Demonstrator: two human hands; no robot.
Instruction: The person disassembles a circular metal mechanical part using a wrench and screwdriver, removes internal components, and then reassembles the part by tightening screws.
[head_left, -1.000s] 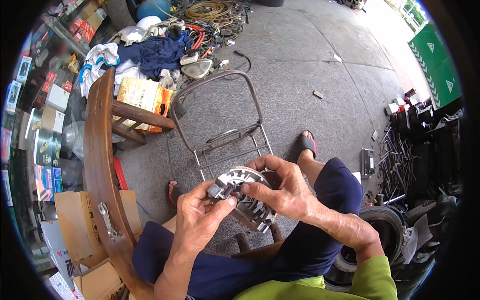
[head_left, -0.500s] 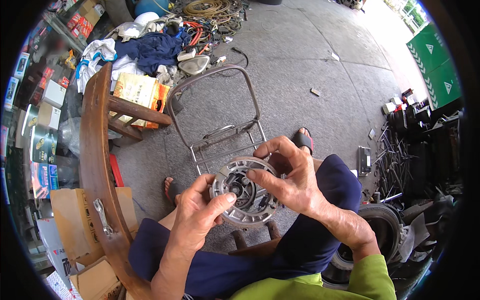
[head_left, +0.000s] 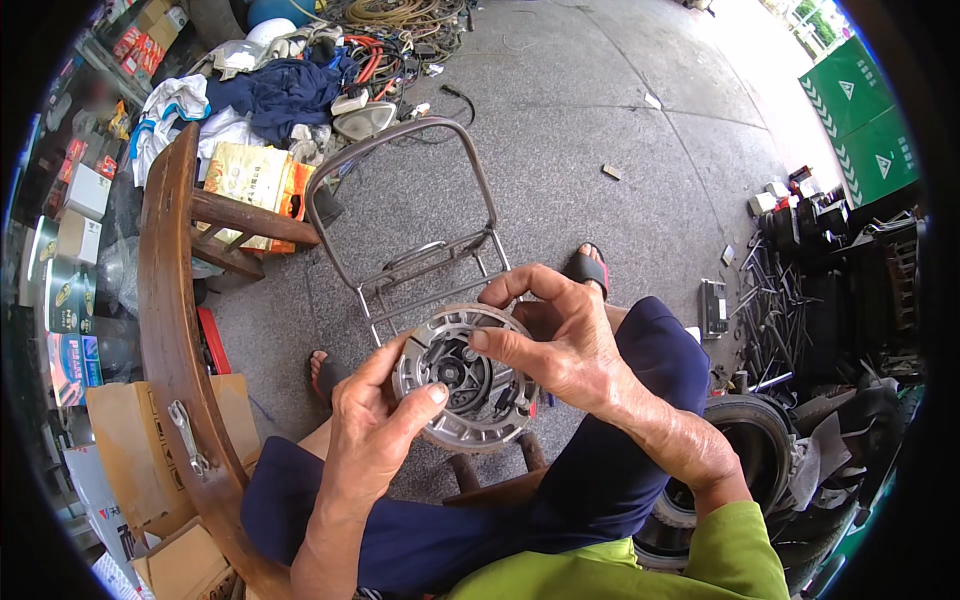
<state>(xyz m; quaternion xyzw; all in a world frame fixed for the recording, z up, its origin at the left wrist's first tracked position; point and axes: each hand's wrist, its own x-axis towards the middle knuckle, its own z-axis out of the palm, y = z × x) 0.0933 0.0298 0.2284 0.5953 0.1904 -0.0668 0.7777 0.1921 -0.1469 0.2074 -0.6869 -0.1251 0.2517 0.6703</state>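
Left hand (head_left: 375,425) cradles the round metal hub plate (head_left: 462,378), right hand (head_left: 560,340) pinching its rim. Inner parts look exposed, so I'd guess it's mid-inspection, nothing removed yet.

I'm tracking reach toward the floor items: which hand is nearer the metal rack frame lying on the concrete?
Right. The right hand sits just below the metal rack frame, near its lower bars; the left hand is lower, further toward the lap.
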